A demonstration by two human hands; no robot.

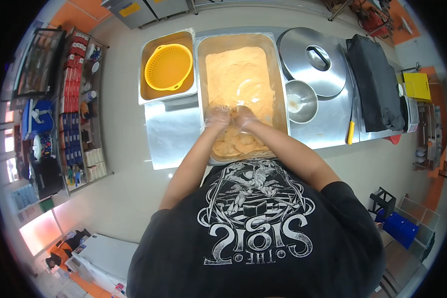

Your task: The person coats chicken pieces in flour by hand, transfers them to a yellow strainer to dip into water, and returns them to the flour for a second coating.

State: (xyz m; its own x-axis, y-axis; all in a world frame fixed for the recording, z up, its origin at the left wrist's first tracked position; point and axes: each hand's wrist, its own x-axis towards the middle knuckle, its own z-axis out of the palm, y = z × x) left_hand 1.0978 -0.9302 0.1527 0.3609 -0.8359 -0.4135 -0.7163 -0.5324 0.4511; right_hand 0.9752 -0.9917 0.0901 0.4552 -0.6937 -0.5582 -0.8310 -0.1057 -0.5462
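A long metal tray (201, 94) lies on the steel table, holding a soft orange-tan mass (238, 72) like dough or batter. My left hand (217, 117) and my right hand (244, 119), both in clear plastic gloves, are side by side in the mass, near the tray's lower half. Their fingers are bent down into it, and the fingertips are too hidden to tell what they grip. Nearer to me the mass is lumpy and folded; beyond my hands it lies smoother, with a glossy patch.
Left of the tray, a yellow strainer (168, 67) sits in a smaller metal pan (143, 94). To the right are a metal bowl (310, 102), a large round lid (303, 54), a yellow-handled knife (351, 132) and a black cloth-like bundle (375, 82). Stocked shelves (72, 99) stand at far left.
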